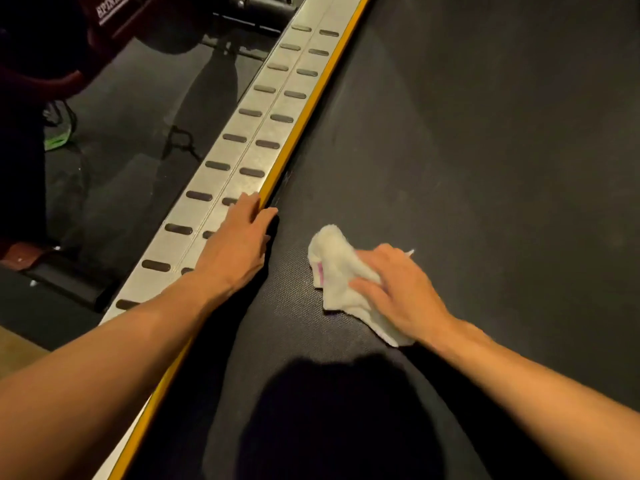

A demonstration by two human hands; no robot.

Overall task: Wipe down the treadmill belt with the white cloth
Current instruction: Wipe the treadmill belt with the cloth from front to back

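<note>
Treadmill belt (pixel 485 168), dark and textured, fills the right and centre of the head view; no clear boundary between wiped and unwiped surface can be made out, so the share already cleaned cannot be told; faint smudges farther up the belt suggest that part is yet to be done. Side rail (pixel 242 147), silver with dark oval grip pads, runs diagonally along the belt's left edge, bordered by a yellow strip (pixel 311 116). Left hand (pixel 235 240) rests flat on the rail, fingers extended, thumb reaching over the yellow strip; it holds nothing and appears to serve as a brace. Right hand (pixel 398 292), well apart from the left, has its fingers bent over the bunched white cloth (pixel 337 268) and presses it onto the belt near the left edge; the wiping is judged to be under way, with much of the belt left.
</note>
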